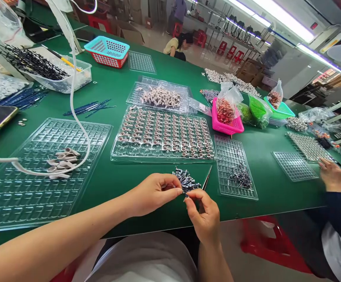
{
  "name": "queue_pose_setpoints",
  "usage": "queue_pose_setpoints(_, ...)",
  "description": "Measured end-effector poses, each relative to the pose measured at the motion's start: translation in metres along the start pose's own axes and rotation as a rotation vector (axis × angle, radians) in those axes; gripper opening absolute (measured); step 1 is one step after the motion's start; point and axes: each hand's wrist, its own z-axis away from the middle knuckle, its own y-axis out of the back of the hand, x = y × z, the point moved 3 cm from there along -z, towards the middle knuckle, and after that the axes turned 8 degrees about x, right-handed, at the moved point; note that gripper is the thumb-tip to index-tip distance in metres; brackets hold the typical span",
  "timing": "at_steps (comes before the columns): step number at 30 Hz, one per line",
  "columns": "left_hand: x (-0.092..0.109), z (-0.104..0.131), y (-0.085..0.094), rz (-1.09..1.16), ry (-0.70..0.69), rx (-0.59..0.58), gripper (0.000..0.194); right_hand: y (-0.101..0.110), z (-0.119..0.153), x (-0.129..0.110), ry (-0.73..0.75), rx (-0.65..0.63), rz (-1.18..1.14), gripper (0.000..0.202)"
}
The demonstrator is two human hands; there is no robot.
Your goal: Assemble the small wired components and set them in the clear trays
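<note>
My left hand (157,192) and my right hand (204,213) meet above the table's front edge. Their thumbs and fingertips pinch a tiny dark electronic part (184,194) between them, mostly covered by the fingers. Just behind the hands lies a pile of small dark-and-silver parts (186,180). A pair of metal tweezers (207,178) rests to the right of that pile. Farther back, a clear plastic tray (142,158) holds rows of small beige pieces. To the right, another clear tray (226,162) carries loose dark parts.
At left, a clear tray (26,199) bears several beige pieces, with a white cable (74,86) looping over it. Behind stand a blue-and-red basket (107,51) and a pink basket (231,128). A co-worker's hand (331,175) is at the far right.
</note>
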Motion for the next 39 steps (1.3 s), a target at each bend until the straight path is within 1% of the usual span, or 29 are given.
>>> queue_pose_setpoints(4, -0.003, 0.001, -0.001, -0.031, -0.016, 0.023, 0.024, -0.001, 0.000, 0.001, 0.008, -0.015, 0.011, 0.008)
queue_pose_setpoints(7, -0.002, 0.002, -0.002, 0.003, 0.029, -0.023, 0.029, -0.001, 0.000, 0.002, 0.043, 0.009, 0.042, 0.007)
queue_pose_setpoints(10, 0.001, 0.000, -0.001, 0.035, 0.064, -0.065, 0.033, -0.002, 0.001, 0.004, 0.109, 0.038, 0.052, 0.009)
queue_pose_setpoints(15, 0.003, -0.003, 0.001, 0.050, 0.104, -0.087, 0.031, -0.006, 0.003, 0.005, 0.212, 0.051, 0.044, 0.016)
queue_pose_setpoints(19, 0.000, -0.002, 0.000, 0.083, 0.160, -0.112, 0.029, -0.007, 0.003, 0.005, 0.272, 0.048, 0.048, 0.019)
queue_pose_setpoints(23, -0.006, -0.002, -0.002, 0.175, 0.221, -0.137, 0.032, -0.007, 0.003, 0.003, 0.286, 0.040, 0.043, 0.019)
queue_pose_setpoints(27, -0.008, -0.002, -0.005, 0.243, 0.224, -0.139, 0.033, -0.007, 0.003, 0.004, 0.243, 0.048, 0.066, 0.013)
queue_pose_setpoints(29, -0.008, -0.002, -0.006, 0.223, 0.190, -0.111, 0.032, -0.006, 0.003, 0.004, 0.227, 0.058, 0.071, 0.012)
queue_pose_setpoints(32, -0.005, 0.000, -0.008, 0.116, 0.078, -0.009, 0.027, -0.005, 0.004, 0.004, 0.193, 0.064, 0.068, 0.010)
queue_pose_setpoints(34, -0.002, 0.003, -0.008, -0.006, -0.047, 0.066, 0.023, -0.004, 0.003, 0.004, 0.152, 0.054, 0.053, 0.009)
queue_pose_setpoints(36, 0.001, 0.006, -0.008, -0.136, -0.203, 0.131, 0.020, -0.002, 0.003, 0.006, 0.090, 0.036, 0.026, 0.007)
queue_pose_setpoints(39, 0.005, 0.009, -0.007, -0.289, -0.423, 0.195, 0.017, -0.001, 0.004, 0.011, -0.041, 0.007, -0.039, 0.007)
